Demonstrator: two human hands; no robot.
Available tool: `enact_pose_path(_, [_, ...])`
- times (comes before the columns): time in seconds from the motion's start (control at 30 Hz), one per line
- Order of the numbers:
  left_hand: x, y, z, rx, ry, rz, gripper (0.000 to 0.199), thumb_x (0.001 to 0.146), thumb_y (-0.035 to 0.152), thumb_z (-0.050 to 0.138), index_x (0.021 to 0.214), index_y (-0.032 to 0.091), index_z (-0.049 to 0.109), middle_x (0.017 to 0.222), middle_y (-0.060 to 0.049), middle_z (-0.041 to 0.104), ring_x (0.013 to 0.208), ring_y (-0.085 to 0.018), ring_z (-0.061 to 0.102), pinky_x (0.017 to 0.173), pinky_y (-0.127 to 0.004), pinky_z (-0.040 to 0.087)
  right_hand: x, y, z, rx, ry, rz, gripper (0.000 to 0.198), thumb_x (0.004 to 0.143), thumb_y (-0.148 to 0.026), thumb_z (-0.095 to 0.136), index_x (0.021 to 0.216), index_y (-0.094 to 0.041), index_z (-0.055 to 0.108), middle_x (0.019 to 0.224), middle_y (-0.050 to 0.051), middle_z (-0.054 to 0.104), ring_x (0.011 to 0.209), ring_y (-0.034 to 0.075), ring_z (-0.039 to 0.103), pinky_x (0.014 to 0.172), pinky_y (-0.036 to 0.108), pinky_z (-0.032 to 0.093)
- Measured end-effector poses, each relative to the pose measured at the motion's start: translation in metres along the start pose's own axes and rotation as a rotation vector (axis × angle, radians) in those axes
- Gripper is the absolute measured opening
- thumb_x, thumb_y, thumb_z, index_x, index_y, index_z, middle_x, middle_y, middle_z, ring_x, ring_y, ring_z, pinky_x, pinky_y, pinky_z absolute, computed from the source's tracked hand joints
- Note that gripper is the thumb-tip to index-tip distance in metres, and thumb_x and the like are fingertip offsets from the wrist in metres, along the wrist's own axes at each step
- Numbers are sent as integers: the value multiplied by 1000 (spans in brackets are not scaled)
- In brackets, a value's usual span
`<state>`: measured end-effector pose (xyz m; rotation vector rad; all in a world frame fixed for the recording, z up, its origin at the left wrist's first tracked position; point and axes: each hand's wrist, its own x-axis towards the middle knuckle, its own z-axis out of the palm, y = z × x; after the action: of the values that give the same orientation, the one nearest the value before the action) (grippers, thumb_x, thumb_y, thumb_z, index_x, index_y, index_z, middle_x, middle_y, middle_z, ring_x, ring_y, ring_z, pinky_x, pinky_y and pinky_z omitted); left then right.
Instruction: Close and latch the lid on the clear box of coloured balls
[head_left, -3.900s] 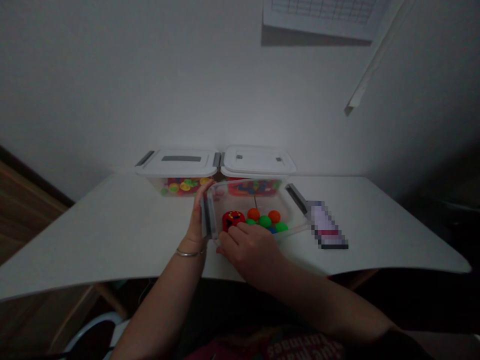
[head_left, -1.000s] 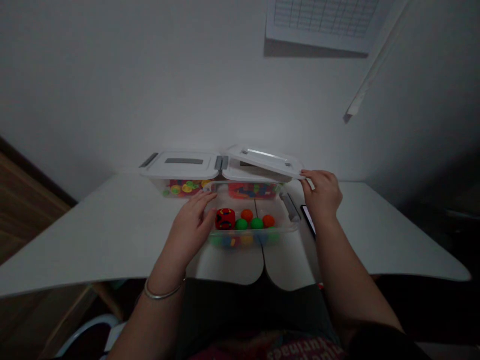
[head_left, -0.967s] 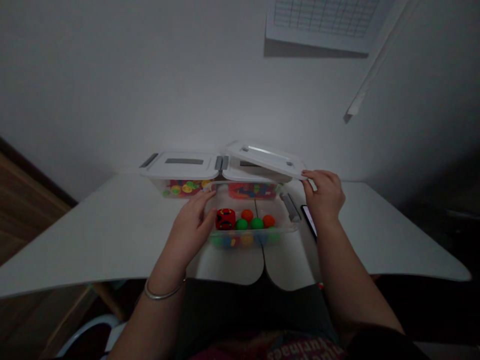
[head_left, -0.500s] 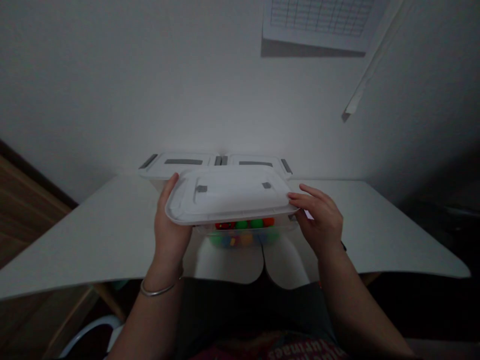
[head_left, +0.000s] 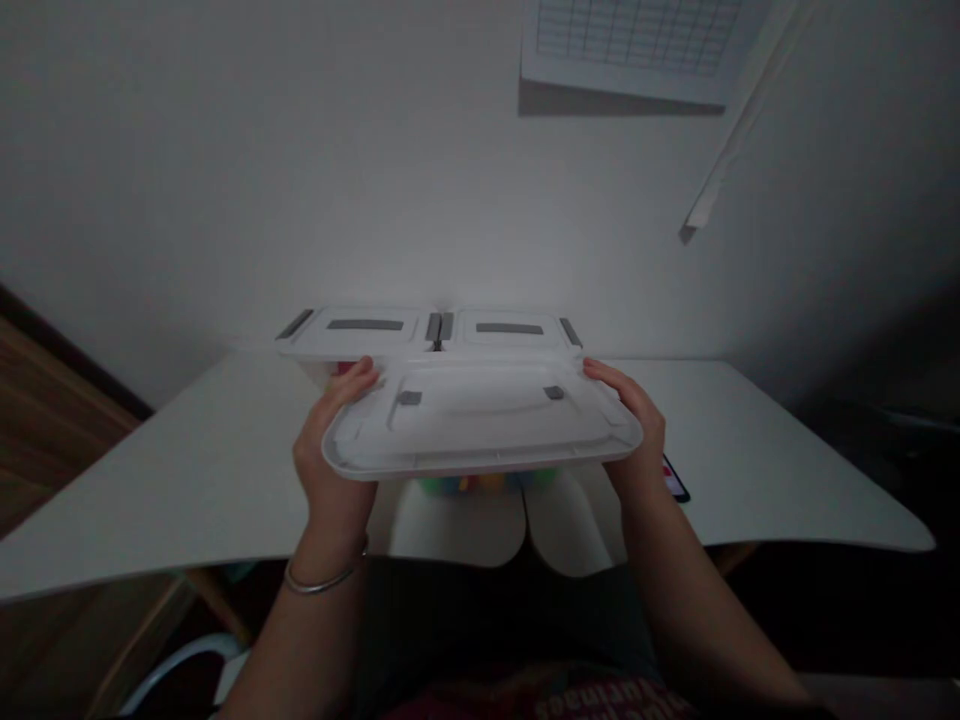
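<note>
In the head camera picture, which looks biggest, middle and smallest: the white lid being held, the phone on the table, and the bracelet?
1. White lid, held by the left hand and right hand. It is nearest the camera, which adds to its size.
2. Bracelet.
3. Phone, though it is mostly hidden, so this is unsure.

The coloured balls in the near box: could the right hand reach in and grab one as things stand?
Probably not. The right hand and left hand both hold the white lid over the box, covering the balls.
</note>
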<state>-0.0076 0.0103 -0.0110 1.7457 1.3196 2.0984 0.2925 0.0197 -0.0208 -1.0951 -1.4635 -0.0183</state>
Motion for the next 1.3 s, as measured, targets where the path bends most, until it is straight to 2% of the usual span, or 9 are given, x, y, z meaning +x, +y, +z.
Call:
enact_pose_path(0.1, [0, -1, 9, -79, 64, -85, 56, 83, 29, 77, 134, 23, 57, 124, -10, 73, 121, -25, 66, 112, -51, 49, 1, -1, 2, 11, 29, 107, 27, 82, -28, 63, 106, -28, 74, 116, 4, 76, 111, 25, 70, 98, 47, 55])
enact_pose_path(0.17, [0, -1, 14, -142, 98, -96, 65, 82, 30, 77, 139, 25, 48, 121, -9, 73, 117, -23, 68, 108, -48, 52, 5, 0, 6, 89, 75, 207, 23, 80, -31, 66, 102, -26, 72, 106, 5, 76, 101, 23, 72, 87, 42, 59])
enact_pose_path(0.27, [0, 0, 15, -96, 62, -96, 43, 90, 36, 68, 130, 25, 58, 123, -8, 72, 115, -21, 70, 105, -41, 55, 14, 3, 13, 255, 197, 343, 30, 73, -41, 72, 96, -24, 64, 83, 1, 72, 77, 19, 70, 63, 32, 57])
enact_pose_path(0.33, [1, 4, 13, -18, 16, -105, 35, 94, 37, 62, 126, 24, 65, 125, -7, 72, 116, -21, 69, 106, -40, 54, 21, 4, 16, 289, 246, 380, 34, 68, -44, 75, 91, -23, 60, 73, -2, 68, 68, 17, 66, 57, 29, 52])
enact_pose_path(0.47, [5, 14, 7, 64, -29, -178, 38, 96, 41, 58, 129, 24, 69, 128, -6, 72, 119, -21, 67, 107, -40, 53, 30, 4, 15, 252, 157, 449, 29, 68, -46, 73, 81, -22, 62, 61, -2, 63, 57, 16, 60, 54, 29, 47])
enact_pose_path(0.6, [6, 13, 2, 66, -116, -261, 39, 97, 46, 53, 123, 23, 73, 126, -6, 74, 122, -23, 66, 108, -42, 52, 27, 9, 11, 174, -10, 523, 34, 72, -46, 71, 91, -18, 72, 65, 1, 67, 60, 17, 62, 58, 30, 47])
enact_pose_path(0.83, [-1, 0, -7, 263, -146, -129, 34, 95, 42, 54, 108, 24, 79, 112, -5, 78, 111, -25, 70, 105, -45, 50, 15, 8, 0, -84, -147, 466, 38, 79, -46, 62, 98, -17, 78, 78, 7, 75, 68, 21, 65, 65, 34, 49])
enact_pose_path(1.03, [-8, -4, -7, 189, -180, -216, 36, 95, 43, 54, 113, 24, 78, 117, -4, 77, 113, -24, 69, 103, -40, 51, 12, -2, -10, -350, -195, 411, 38, 85, -48, 55, 98, -23, 80, 90, 9, 79, 75, 25, 69, 75, 40, 51])
enact_pose_path(1.3, [-7, -9, -11, 231, -196, -294, 35, 93, 45, 54, 104, 25, 81, 107, -5, 79, 105, -25, 71, 96, -40, 53, 11, -3, -12, -394, -245, 404, 40, 86, -50, 53, 98, -23, 81, 90, 9, 80, 74, 26, 70, 74, 41, 52])
